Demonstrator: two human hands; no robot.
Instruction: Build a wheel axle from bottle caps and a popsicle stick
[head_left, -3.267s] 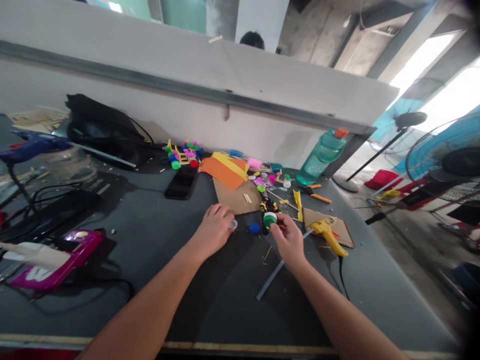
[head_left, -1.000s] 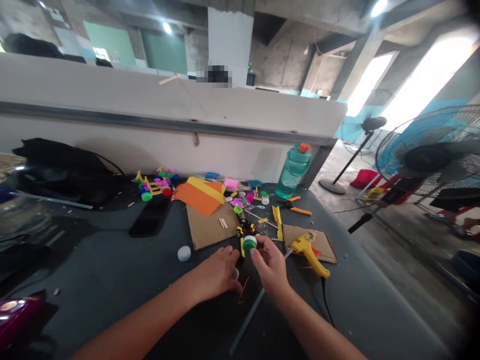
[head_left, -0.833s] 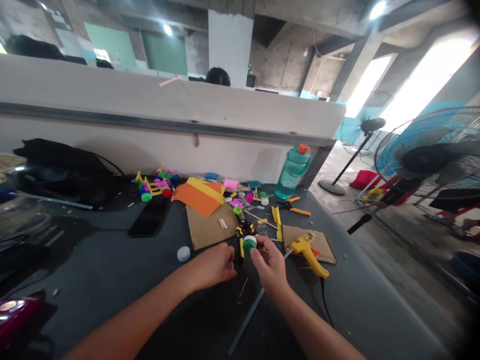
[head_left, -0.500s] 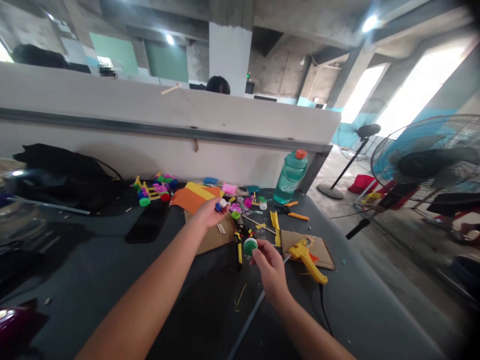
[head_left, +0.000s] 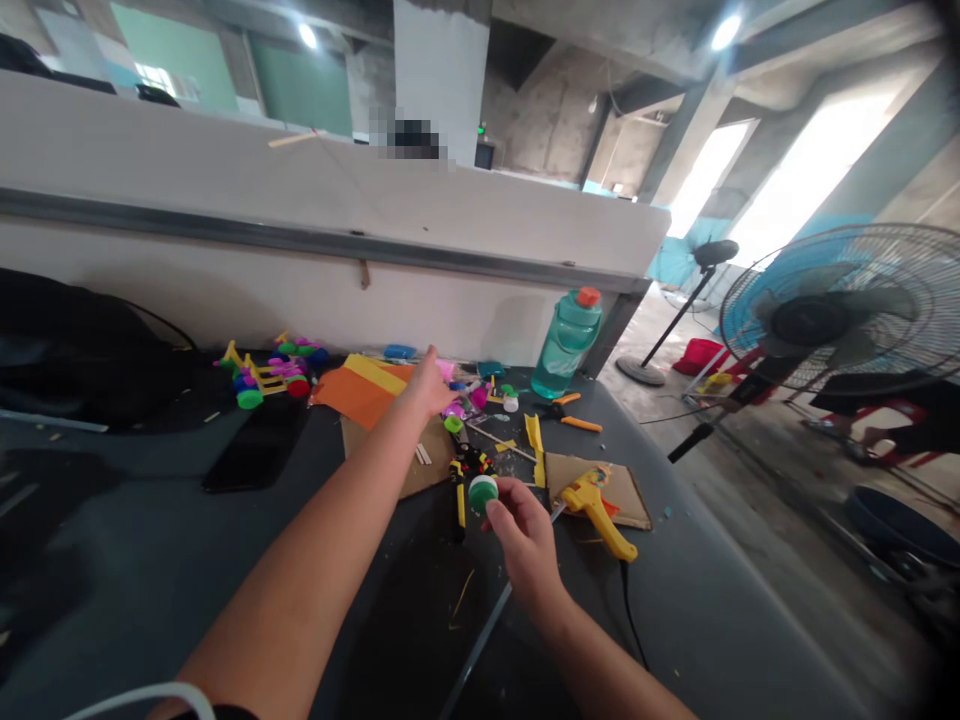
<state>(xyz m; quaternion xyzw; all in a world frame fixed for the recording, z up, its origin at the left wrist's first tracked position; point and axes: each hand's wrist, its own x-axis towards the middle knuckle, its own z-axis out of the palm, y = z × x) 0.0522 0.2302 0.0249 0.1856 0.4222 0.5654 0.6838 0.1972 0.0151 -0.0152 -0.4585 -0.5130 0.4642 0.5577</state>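
Observation:
My right hand [head_left: 525, 530] pinches a green bottle cap [head_left: 483, 493] with a white rim, above the dark table. Farther off, my left hand [head_left: 431, 388] reaches over the pile of small coloured parts, beside a pink piece [head_left: 445, 370]. Its fingers are spread, and nothing shows held in them. Purple and magenta caps [head_left: 478, 396] lie just right of it. Nearer to me are a light green cap [head_left: 453, 424] and yellow-and-black pliers [head_left: 458, 500]. Orange sheets [head_left: 360, 398] lie left of my left hand, partly over a piece of cardboard.
A yellow glue gun [head_left: 600, 510] rests on cardboard [head_left: 636, 500] at the right. Behind it are orange-handled pliers [head_left: 581, 425] and a teal bottle [head_left: 564, 345]. Small coloured wheeled models [head_left: 270, 378] and a black phone [head_left: 251, 450] lie left. A fan [head_left: 810, 320] stands beyond the table.
My left hand has moved farther forward, and the blue and white caps it held no longer show in it. My right hand keeps the green cap. The view has shifted right.

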